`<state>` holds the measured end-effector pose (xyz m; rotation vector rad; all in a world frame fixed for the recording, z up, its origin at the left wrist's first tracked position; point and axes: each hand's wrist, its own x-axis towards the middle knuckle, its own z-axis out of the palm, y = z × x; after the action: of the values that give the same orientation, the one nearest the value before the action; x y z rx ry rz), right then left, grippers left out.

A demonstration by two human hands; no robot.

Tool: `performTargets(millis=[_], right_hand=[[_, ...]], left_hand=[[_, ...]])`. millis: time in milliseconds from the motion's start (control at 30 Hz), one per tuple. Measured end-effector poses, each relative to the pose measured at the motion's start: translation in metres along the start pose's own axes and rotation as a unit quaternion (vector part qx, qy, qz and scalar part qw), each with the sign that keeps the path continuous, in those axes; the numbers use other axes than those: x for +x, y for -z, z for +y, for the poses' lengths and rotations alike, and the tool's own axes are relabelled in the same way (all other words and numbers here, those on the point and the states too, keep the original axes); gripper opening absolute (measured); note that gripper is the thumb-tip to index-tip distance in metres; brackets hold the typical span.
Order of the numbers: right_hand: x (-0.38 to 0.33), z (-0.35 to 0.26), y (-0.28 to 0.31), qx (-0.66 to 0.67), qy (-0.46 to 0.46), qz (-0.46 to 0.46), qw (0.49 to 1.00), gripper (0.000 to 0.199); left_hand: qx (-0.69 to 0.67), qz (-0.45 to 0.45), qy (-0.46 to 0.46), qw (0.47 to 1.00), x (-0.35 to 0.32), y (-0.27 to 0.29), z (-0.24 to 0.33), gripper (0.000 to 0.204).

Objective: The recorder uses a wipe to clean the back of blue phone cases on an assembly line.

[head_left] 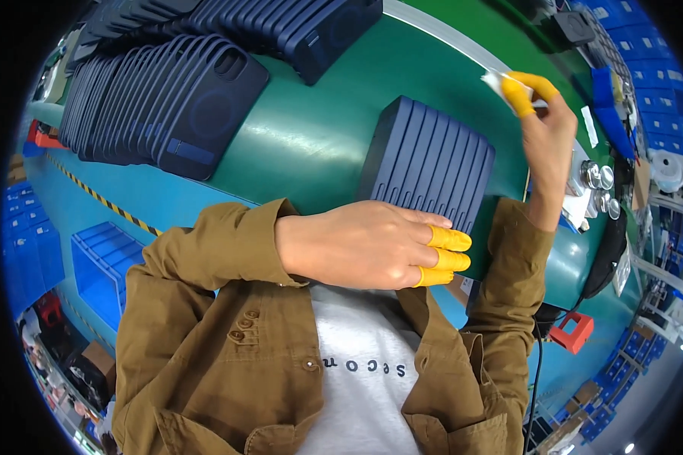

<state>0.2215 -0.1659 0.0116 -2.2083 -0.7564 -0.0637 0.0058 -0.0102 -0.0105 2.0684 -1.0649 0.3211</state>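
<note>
A row of dark blue phone cases stands on edge, packed side by side, on the green table before me. My left hand lies across the near end of this row, palm down. Its fingers stretch to the right, and several wear yellow finger cots; the palm side and thumb are hidden. Off to the right of the row, my right hand is raised, yellow cots on its fingers. Between its thumb and fingertips it pinches a crumpled white wipe.
Long rows of dark blue phone cases fill the table's far left. Small glass jars and white scraps lie by my right forearm. A blue crate sits at lower left, a red holder at the right edge.
</note>
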Motion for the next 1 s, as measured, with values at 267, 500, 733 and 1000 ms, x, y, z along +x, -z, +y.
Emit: performTargets(millis=[267, 500, 733, 1000], right_hand=[[-0.091, -0.045, 0.011, 0.020, 0.068, -0.028, 0.997, 0.014], [-0.076, -0.033, -0.012, -0.049, 0.184, 0.022, 0.981, 0.018], [-0.049, 0.028, 0.010, 0.150, -0.110, 0.106, 0.977, 0.019], [-0.130, -0.029, 0.005, 0.036, 0.124, -0.019, 0.991, 0.022]], left_hand=[[0.002, 0.016, 0.003, 1.000, -0.002, -0.002, 0.000, 0.034], [0.008, 0.017, 0.000, 1.000, 0.001, -0.004, 0.001, 0.037], [0.031, 0.006, -0.004, 1.000, 0.002, -0.002, 0.000, 0.035], [0.027, -0.013, 0.020, 0.999, 0.001, -0.002, 0.002, 0.033]])
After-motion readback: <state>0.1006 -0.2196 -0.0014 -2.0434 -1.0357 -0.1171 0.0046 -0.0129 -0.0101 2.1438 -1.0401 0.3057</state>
